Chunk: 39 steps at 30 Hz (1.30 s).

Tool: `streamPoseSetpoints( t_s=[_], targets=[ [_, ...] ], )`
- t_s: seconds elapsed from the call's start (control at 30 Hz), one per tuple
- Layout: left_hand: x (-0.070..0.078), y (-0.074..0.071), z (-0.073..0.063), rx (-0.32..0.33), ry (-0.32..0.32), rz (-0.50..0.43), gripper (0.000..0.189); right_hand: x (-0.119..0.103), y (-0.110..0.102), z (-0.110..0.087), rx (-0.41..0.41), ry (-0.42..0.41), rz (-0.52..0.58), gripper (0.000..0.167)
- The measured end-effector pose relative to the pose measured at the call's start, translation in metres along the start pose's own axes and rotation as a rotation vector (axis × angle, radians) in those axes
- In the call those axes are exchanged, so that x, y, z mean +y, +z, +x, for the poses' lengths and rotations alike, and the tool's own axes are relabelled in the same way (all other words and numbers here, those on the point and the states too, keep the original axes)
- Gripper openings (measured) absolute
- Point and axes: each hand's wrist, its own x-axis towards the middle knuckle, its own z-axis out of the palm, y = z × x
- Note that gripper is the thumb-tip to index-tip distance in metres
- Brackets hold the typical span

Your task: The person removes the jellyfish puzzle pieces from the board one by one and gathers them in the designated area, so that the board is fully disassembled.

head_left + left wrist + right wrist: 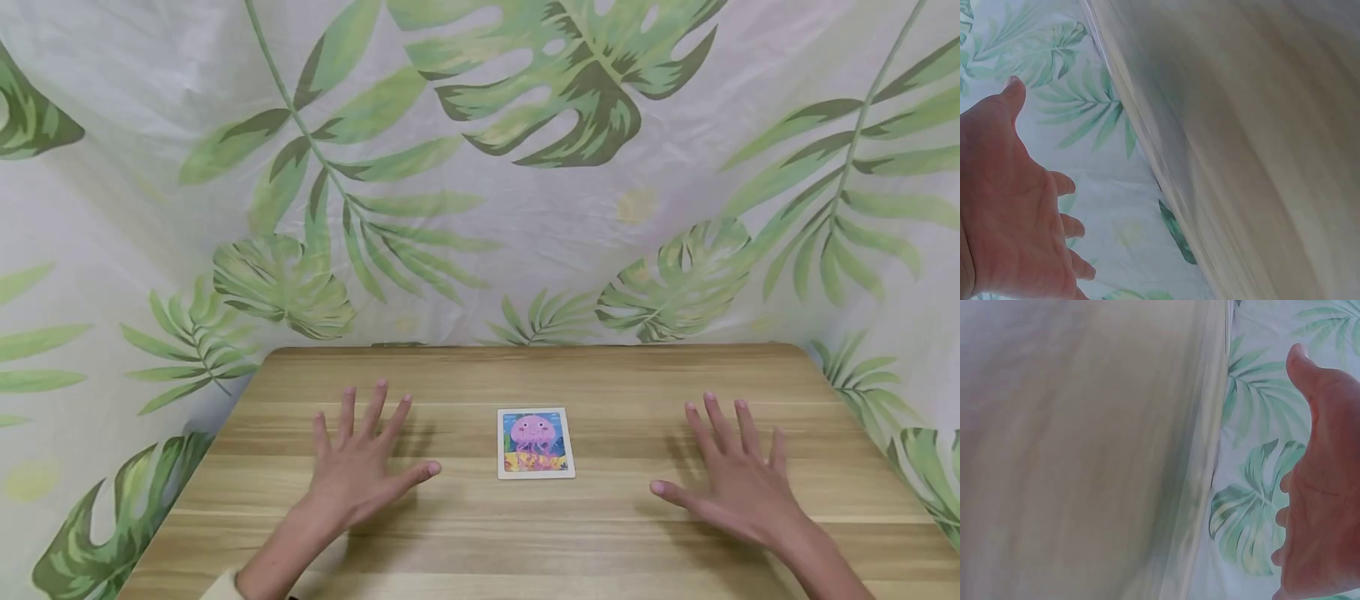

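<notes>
A white-bordered picture card [536, 443] with a pink jellyfish on a blue and yellow scene lies face up near the middle of the wooden table [540, 542]. To its left, my left hand [358, 479] hovers palm down with fingers spread, holding nothing; its thumb points toward the card. On the other side, my right hand [738, 487] is spread the same way, its thumb also toward the card and nothing in its grasp. Both hands stand apart from the card. In the wrist views, the left palm [1010, 206] and right palm [1329, 494] show bare.
A pale cloth [525, 233] printed with green leaves hangs behind the table and along both sides. The table's far edge [540, 347] runs just in front of it, with rounded corners. A light sleeve cuff [223, 587] shows at the left wrist.
</notes>
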Motion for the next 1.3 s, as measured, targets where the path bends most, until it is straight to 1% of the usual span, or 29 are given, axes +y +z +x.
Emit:
streamPoseSetpoints(
  t_s=[0.13,0.27,0.37,0.5,0.73,0.87,1.1,1.2,1.3],
  targets=[
    [0.008,0.005,0.003,-0.016,0.02,-0.005,0.105,-0.009,-0.001,0.008,0.007,-0.017,0.013,0.12],
    [0.017,0.008,0.006,-0.022,0.055,0.0,0.104,-0.019,-0.001,0.017,-0.002,-0.038,0.033,0.121],
    [0.024,0.008,0.009,-0.031,0.092,0.006,0.103,-0.027,0.0,0.022,-0.014,-0.053,0.056,0.121],
    [0.033,0.008,0.012,-0.061,0.139,-0.009,0.101,-0.038,0.002,0.028,-0.02,-0.077,0.077,0.122],
    [0.044,0.008,0.018,-0.081,0.236,-0.045,0.093,-0.057,0.009,0.04,-0.007,-0.142,0.054,0.121],
    [0.05,0.008,0.021,-0.111,0.285,-0.095,0.091,-0.066,0.016,0.048,-0.005,-0.195,0.074,0.12],
    [0.058,0.013,0.025,-0.183,0.388,-0.222,0.087,-0.069,0.027,0.064,0.002,-0.268,0.148,0.117],
    [0.06,0.016,0.026,-0.2,0.427,-0.255,0.084,-0.071,0.029,0.069,-0.02,-0.288,0.202,0.114],
    [0.061,0.018,0.027,-0.201,0.448,-0.278,0.081,-0.075,0.03,0.074,-0.05,-0.303,0.242,0.109]
  ],
)
